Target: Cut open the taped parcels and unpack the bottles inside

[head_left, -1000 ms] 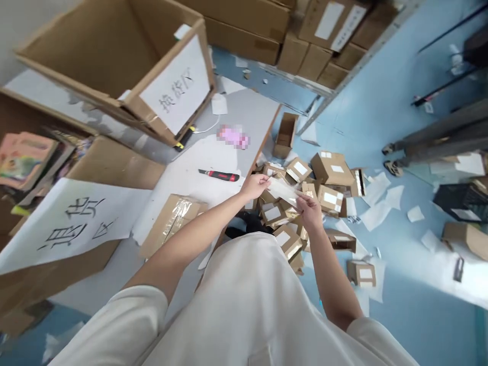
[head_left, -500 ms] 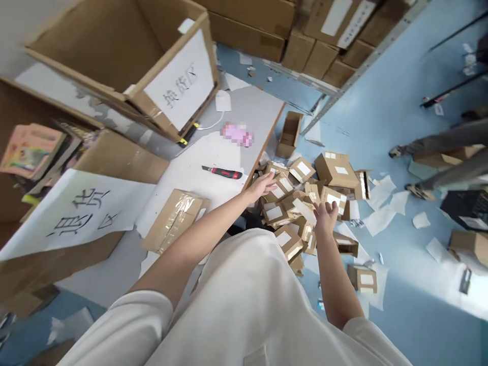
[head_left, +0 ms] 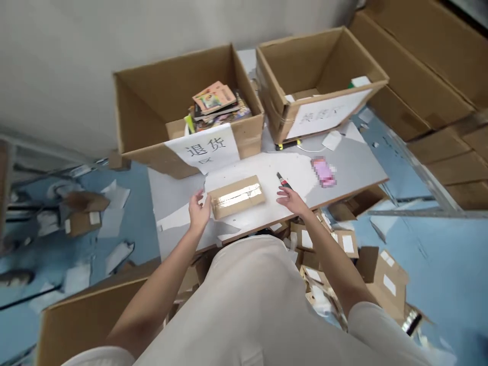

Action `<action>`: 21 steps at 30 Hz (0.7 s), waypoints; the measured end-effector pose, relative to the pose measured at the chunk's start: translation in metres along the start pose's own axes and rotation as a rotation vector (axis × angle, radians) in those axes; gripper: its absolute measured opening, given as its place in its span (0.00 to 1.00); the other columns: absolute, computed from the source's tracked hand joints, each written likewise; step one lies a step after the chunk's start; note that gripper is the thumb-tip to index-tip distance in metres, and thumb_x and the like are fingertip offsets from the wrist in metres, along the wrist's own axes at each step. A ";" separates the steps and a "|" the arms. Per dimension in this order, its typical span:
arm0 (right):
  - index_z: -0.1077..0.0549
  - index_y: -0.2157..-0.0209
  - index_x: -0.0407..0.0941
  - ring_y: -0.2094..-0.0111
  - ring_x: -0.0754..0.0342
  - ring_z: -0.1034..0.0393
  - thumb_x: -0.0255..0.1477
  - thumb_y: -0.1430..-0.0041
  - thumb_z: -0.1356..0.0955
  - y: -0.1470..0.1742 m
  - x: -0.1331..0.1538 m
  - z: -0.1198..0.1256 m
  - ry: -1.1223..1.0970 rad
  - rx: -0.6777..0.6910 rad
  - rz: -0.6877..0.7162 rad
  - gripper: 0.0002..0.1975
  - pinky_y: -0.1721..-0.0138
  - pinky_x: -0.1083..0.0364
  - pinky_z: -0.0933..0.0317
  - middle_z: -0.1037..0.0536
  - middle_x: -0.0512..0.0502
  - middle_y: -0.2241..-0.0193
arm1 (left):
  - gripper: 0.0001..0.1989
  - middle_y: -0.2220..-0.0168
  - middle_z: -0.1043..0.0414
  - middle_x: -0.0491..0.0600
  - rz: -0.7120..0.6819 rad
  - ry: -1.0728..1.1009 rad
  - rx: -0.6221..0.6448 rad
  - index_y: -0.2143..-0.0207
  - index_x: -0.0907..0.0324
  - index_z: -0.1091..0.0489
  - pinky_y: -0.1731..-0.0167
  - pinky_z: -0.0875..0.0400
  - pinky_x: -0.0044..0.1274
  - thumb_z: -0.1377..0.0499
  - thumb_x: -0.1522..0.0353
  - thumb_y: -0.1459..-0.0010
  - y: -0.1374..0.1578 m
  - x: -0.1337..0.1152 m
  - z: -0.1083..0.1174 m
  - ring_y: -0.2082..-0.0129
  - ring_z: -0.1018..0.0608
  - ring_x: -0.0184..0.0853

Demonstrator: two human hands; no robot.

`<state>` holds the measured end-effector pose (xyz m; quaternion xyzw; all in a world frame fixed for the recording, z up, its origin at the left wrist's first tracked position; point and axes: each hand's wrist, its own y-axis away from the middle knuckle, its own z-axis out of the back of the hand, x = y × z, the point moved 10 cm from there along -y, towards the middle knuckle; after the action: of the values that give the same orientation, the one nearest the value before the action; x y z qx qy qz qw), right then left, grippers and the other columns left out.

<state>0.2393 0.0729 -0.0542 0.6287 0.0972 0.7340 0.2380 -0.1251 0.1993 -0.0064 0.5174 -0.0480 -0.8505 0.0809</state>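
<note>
A small cardboard box (head_left: 237, 197), closed with shiny clear tape, lies on the white-covered table. My left hand (head_left: 200, 209) is at its left end, fingers parted and curved; whether the fingertips touch the cardboard is unclear. To the right of the box is a utility knife (head_left: 281, 179) with a red and black handle, its blade end pointing away from me. My right hand (head_left: 293, 200) hovers by the handle's near end with fingers spread, hiding part of it. A pink, blurred-out object (head_left: 323, 172) lies farther right on the table.
Behind stand two large open cartons with paper signs: the left carton (head_left: 152, 152) holds books (head_left: 215, 99), the right carton (head_left: 282, 114) some packs. A yellow-black cutter (head_left: 287, 145) lies below the right one. Opened boxes (head_left: 389, 284) litter the floor; stacked cartons (head_left: 415, 66) stand at right.
My view has swung left from the floor heap to face the table. Both hands have moved from above the heap to the table, the left beside the taped box, the right by the utility knife.
</note>
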 end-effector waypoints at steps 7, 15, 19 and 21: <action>0.36 0.44 0.46 0.49 0.46 0.32 0.25 0.54 0.27 -0.039 0.023 -0.084 0.448 0.342 0.143 0.34 0.48 0.49 0.39 0.27 0.41 0.48 | 0.32 0.43 0.34 0.55 0.319 0.288 0.473 0.50 0.57 0.33 0.45 0.37 0.36 0.41 0.47 0.52 0.059 0.076 -0.038 0.41 0.34 0.47; 0.34 0.47 0.45 0.54 0.49 0.30 0.27 0.44 0.34 -0.021 0.021 -0.087 0.535 0.308 0.226 0.21 0.52 0.51 0.38 0.24 0.44 0.54 | 0.29 0.47 0.31 0.56 0.212 0.155 0.383 0.54 0.59 0.36 0.48 0.33 0.37 0.36 0.54 0.55 0.057 0.069 -0.037 0.49 0.26 0.44; 0.34 0.46 0.46 0.54 0.49 0.31 0.27 0.44 0.35 -0.016 0.008 -0.083 0.531 0.248 0.230 0.22 0.53 0.51 0.37 0.25 0.43 0.52 | 0.24 0.54 0.27 0.55 0.195 0.083 0.360 0.59 0.59 0.35 0.52 0.29 0.37 0.39 0.53 0.52 0.054 0.069 -0.036 0.55 0.23 0.43; 0.35 0.45 0.45 0.55 0.50 0.30 0.29 0.44 0.35 -0.015 -0.001 -0.082 0.490 0.231 0.211 0.23 0.55 0.52 0.36 0.26 0.43 0.52 | 0.24 0.54 0.27 0.54 0.165 0.101 0.359 0.59 0.58 0.36 0.53 0.28 0.36 0.38 0.53 0.53 0.055 0.068 -0.038 0.56 0.23 0.42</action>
<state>0.1632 0.0983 -0.0777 0.4623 0.1690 0.8686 0.0566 -0.1174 0.1325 -0.0737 0.5597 -0.2369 -0.7919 0.0591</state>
